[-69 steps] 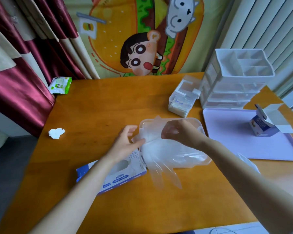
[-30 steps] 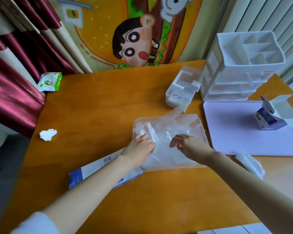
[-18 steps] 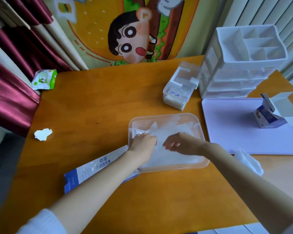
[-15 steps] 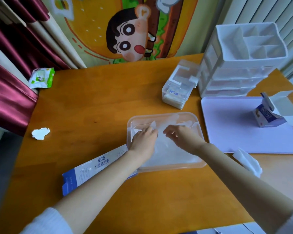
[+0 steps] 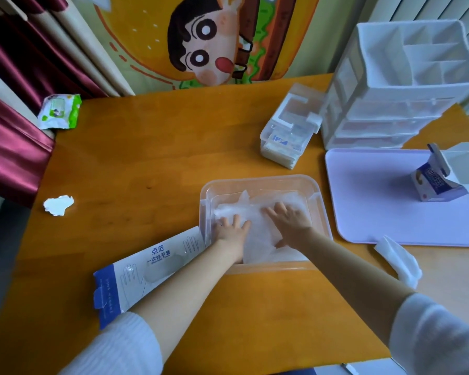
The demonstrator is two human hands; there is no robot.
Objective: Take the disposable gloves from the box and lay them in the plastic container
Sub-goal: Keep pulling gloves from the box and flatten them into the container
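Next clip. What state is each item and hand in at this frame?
plastic container: open, gloves inside.
gloves: lying in the container, pressed flat by both hands.
left hand: fingers straight, pressing the gloves.
right hand: fingers straight, pressing the gloves.
glove box: lying flat beside the container.
small carton: flaps open, on the purple tray.

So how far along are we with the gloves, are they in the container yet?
Done: a pile of clear gloves lies inside the plastic container. In hand: the left hand and right hand press flat on the pile, fingers straight. Left: the glove box lies beside the container. I cannot tell whether more gloves are in it.
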